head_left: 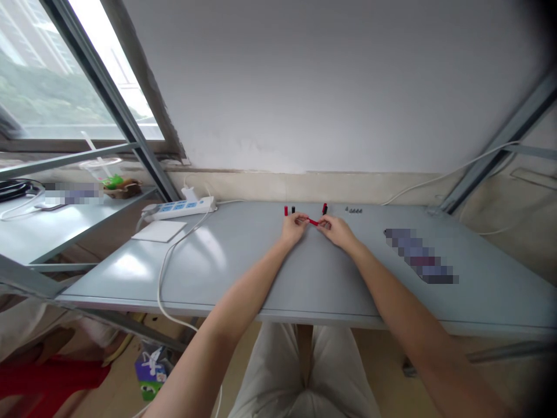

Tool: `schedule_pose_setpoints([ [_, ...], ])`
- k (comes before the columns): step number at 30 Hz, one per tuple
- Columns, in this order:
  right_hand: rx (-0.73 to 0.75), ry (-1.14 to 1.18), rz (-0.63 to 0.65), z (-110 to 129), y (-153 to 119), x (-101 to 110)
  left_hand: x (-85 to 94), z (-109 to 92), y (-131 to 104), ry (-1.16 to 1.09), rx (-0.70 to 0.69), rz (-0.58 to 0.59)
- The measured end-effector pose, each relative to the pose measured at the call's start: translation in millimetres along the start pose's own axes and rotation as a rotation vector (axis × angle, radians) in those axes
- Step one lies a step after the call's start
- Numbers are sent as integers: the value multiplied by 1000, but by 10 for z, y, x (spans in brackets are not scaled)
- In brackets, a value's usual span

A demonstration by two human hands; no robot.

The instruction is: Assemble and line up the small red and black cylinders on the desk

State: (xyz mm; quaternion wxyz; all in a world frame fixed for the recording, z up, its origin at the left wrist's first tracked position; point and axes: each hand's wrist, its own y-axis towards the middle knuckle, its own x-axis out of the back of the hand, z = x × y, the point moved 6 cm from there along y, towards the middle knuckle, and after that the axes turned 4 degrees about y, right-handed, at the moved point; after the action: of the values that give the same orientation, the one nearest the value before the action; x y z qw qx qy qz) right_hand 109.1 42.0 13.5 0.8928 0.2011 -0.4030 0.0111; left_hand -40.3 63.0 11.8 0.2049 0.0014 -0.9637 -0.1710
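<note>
Over the middle of the grey desk, my left hand [295, 226] and my right hand [336, 231] pinch opposite ends of a small red pen-like tube [313, 222]. It lies slantwise between my fingertips; its exact kind is too small to make out. Behind my left hand stand a short red cylinder [286, 211] and a short black cylinder [293, 209]. Just beyond my right hand are a red cylinder [324, 207] and a black one, partly hidden by the fingers. To their right, several tiny grey pieces [355, 211] sit in a row.
A white power strip [180, 208] and a flat white square [160, 231] lie at the left, with a white cable [162, 273] running over the desk's front edge. A blurred-out flat object [420, 256] lies at the right. Metal posts [500, 139] frame both sides; a wall stands behind.
</note>
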Motion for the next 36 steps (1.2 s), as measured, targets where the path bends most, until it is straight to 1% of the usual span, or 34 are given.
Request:
schedule_pose_setpoints([
  [4, 41, -200, 5, 115, 48, -20, -20, -25, -19, -8, -15, 20],
  [6, 4, -246, 7, 140, 115, -55, -15, -30, -15, -31, -18, 5],
  [10, -217, -183, 13, 44, 307, -179, 86, 13, 15, -138, 29, -133],
  [12, -259, -106, 32, 3, 407, -277, 149, 69, 27, -228, 88, -202],
  [15, -308, -48, 8, -49, 517, -384, 232, 172, 26, -332, 210, -284],
  [17, -347, -38, -14, -68, 553, -434, 271, 218, 16, -371, 267, -314],
  [19, -370, -42, -35, -64, 572, -472, 294, 235, 8, -395, 293, -327],
  [23, -380, -75, -64, -27, 599, -528, 311, 233, -11, -407, 319, -337],
  [31, -386, -125, -78, -18, 652, -619, 302, 249, -20, -387, 344, -322],
  [34, -336, -153, -84, 2, 640, -613, 294, 268, -3, -352, 324, -305],
  [36, -269, -191, -85, 18, 602, -573, 287, 276, 16, -309, 292, -297],
])
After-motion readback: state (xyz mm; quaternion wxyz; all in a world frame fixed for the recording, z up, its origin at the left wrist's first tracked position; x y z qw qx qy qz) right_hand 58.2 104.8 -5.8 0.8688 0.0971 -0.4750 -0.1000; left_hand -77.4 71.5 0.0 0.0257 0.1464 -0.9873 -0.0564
